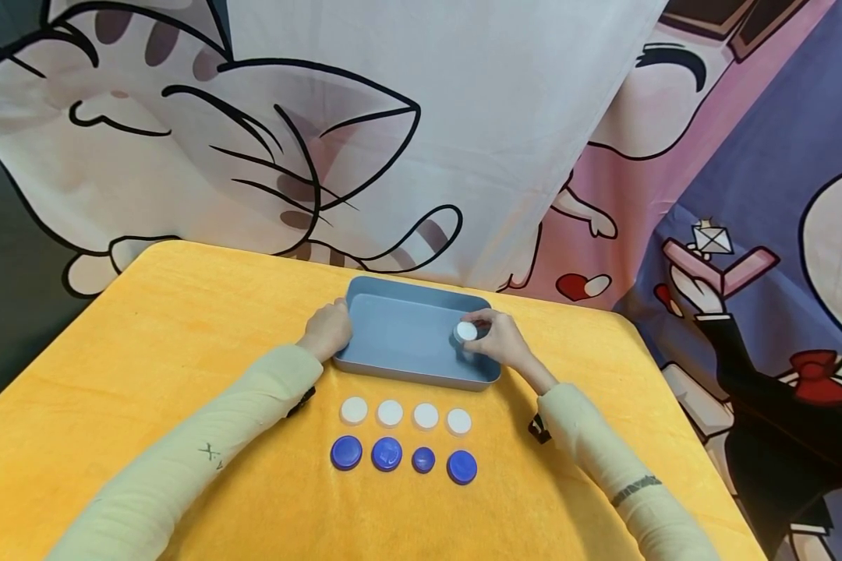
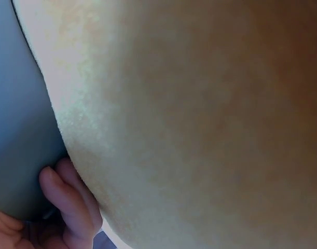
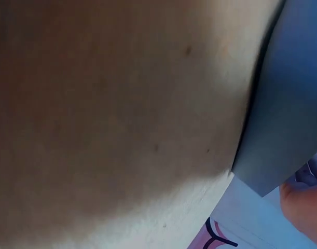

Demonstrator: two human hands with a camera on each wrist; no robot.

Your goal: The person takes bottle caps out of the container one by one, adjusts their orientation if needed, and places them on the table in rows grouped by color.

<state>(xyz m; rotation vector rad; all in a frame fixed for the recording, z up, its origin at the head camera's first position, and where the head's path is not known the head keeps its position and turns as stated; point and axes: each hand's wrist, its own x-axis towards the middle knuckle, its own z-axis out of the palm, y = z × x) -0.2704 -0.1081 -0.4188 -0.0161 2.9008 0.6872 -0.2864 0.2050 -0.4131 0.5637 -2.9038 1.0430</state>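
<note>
A shallow grey-blue tray (image 1: 400,312) lies on the table. My left hand (image 1: 326,330) grips its left edge, and in the left wrist view the curled fingers (image 2: 70,199) are against the tray's side wall (image 2: 23,129). Over the tray's right part, my right hand (image 1: 498,337) pinches a white bottle cap (image 1: 466,332) between thumb and fingers. At the corner of the right wrist view only part of that hand (image 3: 303,210) shows, beyond the tray's wall (image 3: 283,109).
In front of the tray runs a row of several white bottle caps (image 1: 390,414). Nearer me is a row of several blue bottle caps (image 1: 387,454), one smaller than the others. A yellow cloth (image 1: 217,312) covers the table, and a cartoon-print curtain (image 1: 498,117) hangs behind.
</note>
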